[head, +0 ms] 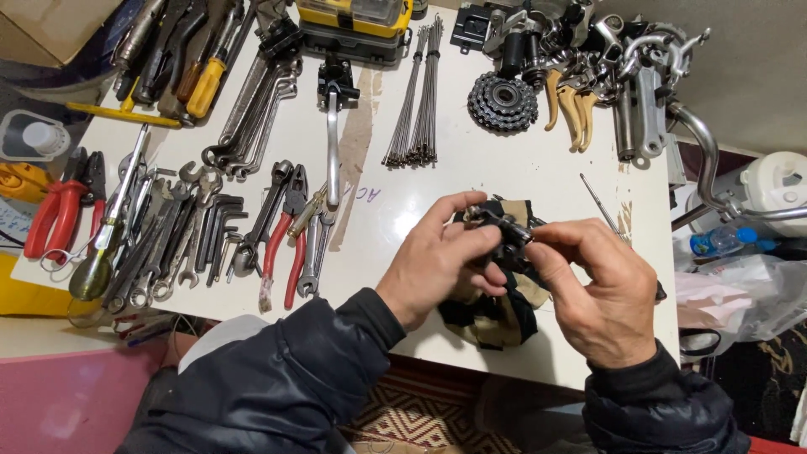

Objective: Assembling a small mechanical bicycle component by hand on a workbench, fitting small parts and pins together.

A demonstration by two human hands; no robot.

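Note:
My left hand (441, 261) and my right hand (593, 290) both hold one small black and silver metal bicycle part (503, 235) between their fingertips, just above the white table (496, 181). Under the hands lies a black and tan rag (496, 315), partly hidden by them. A thin metal rod (598, 202) lies on the table just right of my right hand.
Wrenches and hex keys (181, 240), red-handled pliers (286, 244) and a screwdriver (101, 252) cover the table's left side. A bundle of spokes (416, 92), a gear cluster (503, 101), brake levers (572, 105) and metal parts lie at the back. A plastic bottle (723, 241) sits right of the table.

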